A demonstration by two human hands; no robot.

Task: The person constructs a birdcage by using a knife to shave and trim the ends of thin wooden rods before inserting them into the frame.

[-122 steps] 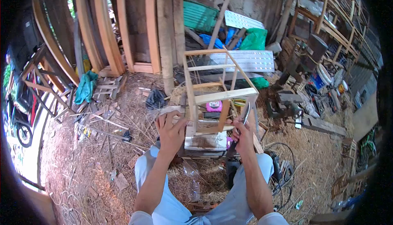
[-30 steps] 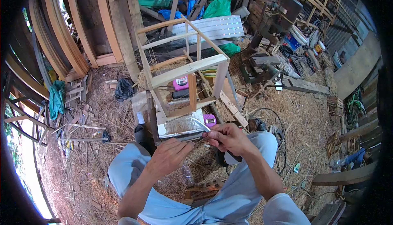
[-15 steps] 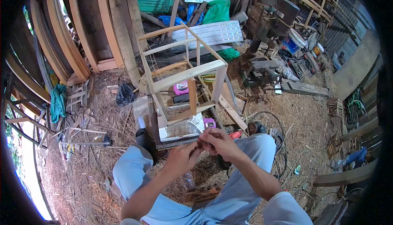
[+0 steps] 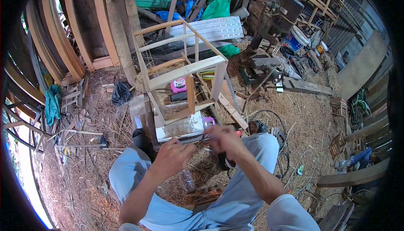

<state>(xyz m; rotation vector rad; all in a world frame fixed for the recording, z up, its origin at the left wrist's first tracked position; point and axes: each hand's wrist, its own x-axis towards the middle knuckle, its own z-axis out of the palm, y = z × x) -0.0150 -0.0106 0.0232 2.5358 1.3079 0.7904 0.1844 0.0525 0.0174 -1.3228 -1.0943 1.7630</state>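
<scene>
Both hands are over the front edge of a low bench, between my knees. My left hand point(image 4: 173, 157) is closed, fingers pinched, on something too small to make out. My right hand point(image 4: 225, 142), partly blurred, is just to its right; a small dark thing shows at its fingertips, but its grip is unclear. Beyond them a wooden chair-like frame point(image 4: 185, 73) stands on the bench. A white board point(image 4: 179, 126) lies under the frame's near end, with a purple tape measure point(image 4: 208, 122) beside it. A pink tape measure point(image 4: 178, 85) shows through the frame.
Wood shavings point(image 4: 299, 121) cover the floor. Curved wooden pieces point(image 4: 63, 33) lean at the left. A vise-like metal tool point(image 4: 265, 73) stands at the back right, near a bucket point(image 4: 296, 39). A cable point(image 4: 288, 147) lies right of my knee. A dark plastic bag point(image 4: 121, 94) lies left of the bench.
My hands have moved apart, the left one shifting slightly left. My right hand has turned and blurred. The whole view has shifted slightly, with the frame now further left and up.
</scene>
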